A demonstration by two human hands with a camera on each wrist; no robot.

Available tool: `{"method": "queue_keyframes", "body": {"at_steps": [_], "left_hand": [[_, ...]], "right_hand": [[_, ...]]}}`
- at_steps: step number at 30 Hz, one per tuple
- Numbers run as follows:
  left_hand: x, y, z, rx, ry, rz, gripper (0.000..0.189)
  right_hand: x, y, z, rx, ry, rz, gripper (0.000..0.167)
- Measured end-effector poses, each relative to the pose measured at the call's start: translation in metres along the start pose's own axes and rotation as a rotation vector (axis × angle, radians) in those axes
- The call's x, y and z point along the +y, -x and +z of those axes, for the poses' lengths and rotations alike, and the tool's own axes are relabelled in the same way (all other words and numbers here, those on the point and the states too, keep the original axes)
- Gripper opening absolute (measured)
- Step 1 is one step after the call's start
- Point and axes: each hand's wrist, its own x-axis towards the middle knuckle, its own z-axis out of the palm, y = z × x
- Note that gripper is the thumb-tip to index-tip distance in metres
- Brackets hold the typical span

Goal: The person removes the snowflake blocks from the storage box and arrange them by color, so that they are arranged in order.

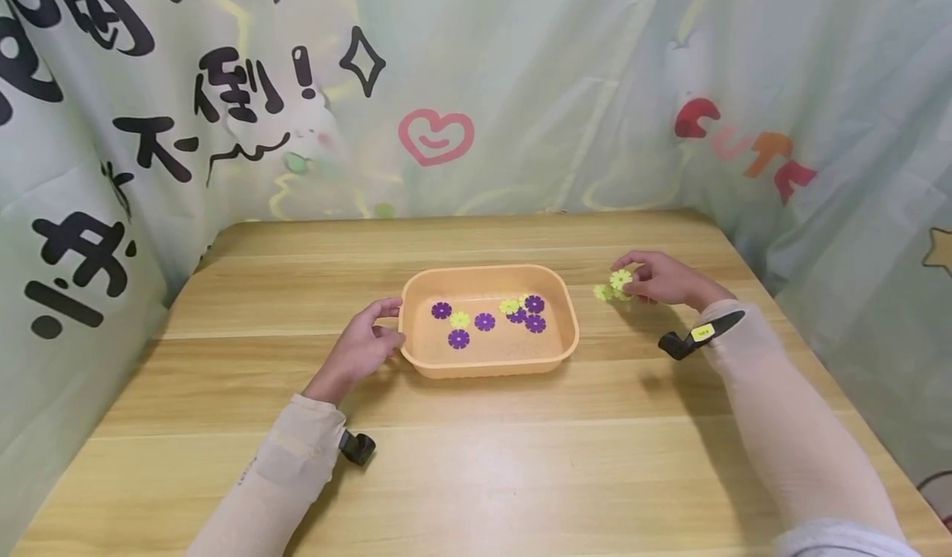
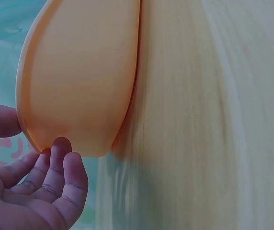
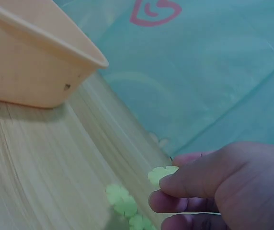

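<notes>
An orange plastic basket (image 1: 491,369) stands mid-table with several purple flower pieces (image 1: 485,321) and several yellow ones (image 1: 459,320) inside. My left hand (image 1: 360,346) holds its left end; in the left wrist view the curled fingers (image 2: 60,163) lie against the outer wall, right at the rim. To the right of the basket, my right hand (image 1: 658,280) pinches a yellow-green flower piece (image 1: 621,279) between thumb and finger. Below that hand, more yellow-green flower pieces (image 3: 122,199) lie close together on the table. The fingers partly hide the pinched piece in the right wrist view.
The wooden table (image 1: 521,458) reaches back to a pale printed curtain (image 1: 521,86), which hangs along the back and both sides. A black wrist camera (image 1: 359,448) sits on the left sleeve, and another camera (image 1: 677,345) on the right one.
</notes>
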Motion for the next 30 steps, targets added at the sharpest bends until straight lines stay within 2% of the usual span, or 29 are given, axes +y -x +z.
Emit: {"method": "queue_keyframes", "body": {"at_steps": [5,14,26,30], "left_hand": [[0.000,0.000,0.000,0.002,-0.004,0.005,0.061],[0.001,0.000,0.001,-0.002,-0.006,-0.011,0.060],[0.001,0.001,-0.001,0.005,-0.018,-0.009,0.059],[0.002,0.001,0.000,0.002,-0.022,-0.009,0.060]], "right_hand": [[0.008,0.005,-0.001,0.012,-0.021,0.032,0.039],[0.021,0.013,-0.003,0.042,-0.044,0.036,0.038],[0.037,0.013,0.002,0.095,-0.025,0.090,0.038],[0.042,0.015,0.002,0.102,-0.006,0.079,0.038]]}}
